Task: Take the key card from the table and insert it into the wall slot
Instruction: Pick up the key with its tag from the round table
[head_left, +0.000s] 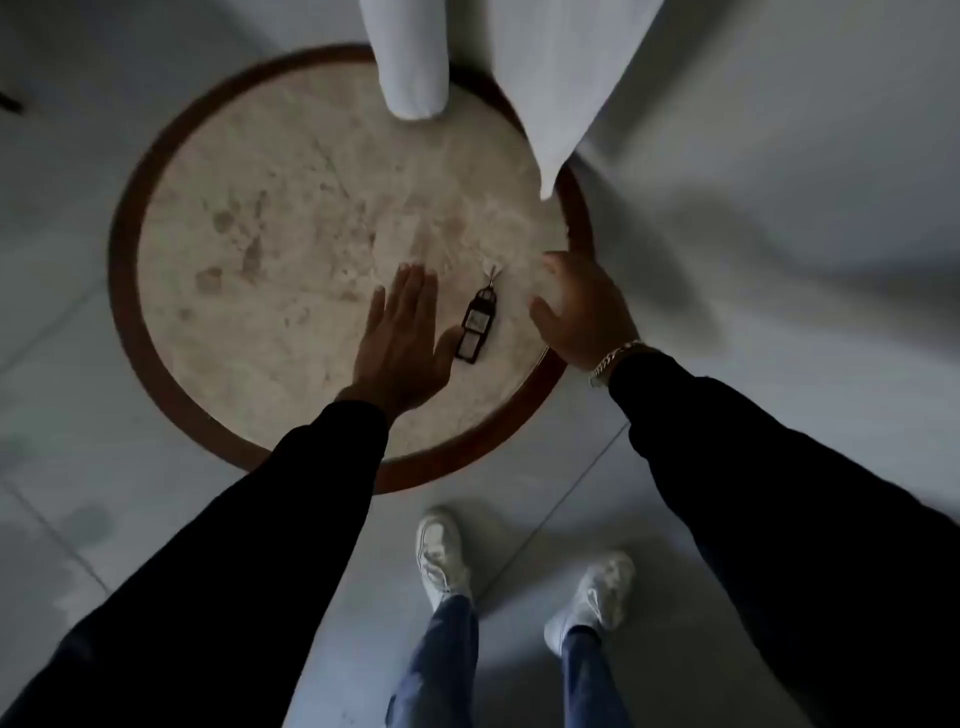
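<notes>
Seen from above: round table, pale stone top inside a dark brown rim. On the stone between the two hands, the key card, a small dark tag with a ring at its far end, lying flat and pointing away.

Left hand just left of the card, palm down, fingers straight and together, thumb spread toward the card's near end and close to touching it; open, holding nothing. Right hand just right of the card, over the table's right rim, fingers loosely curled downward, not closed on anything; empty, apart from the card. Bracelet at the right wrist, dark sleeves on both arms.

Beyond the hands, white cloth hanging over the far rim in two folds, one rounded, one pointed down to the right rim. Wide bare stone left of the left hand and ahead of both. Near rim close under the wrists. Below the arms, grey tiled floor, two white shoes and blue jeans.
</notes>
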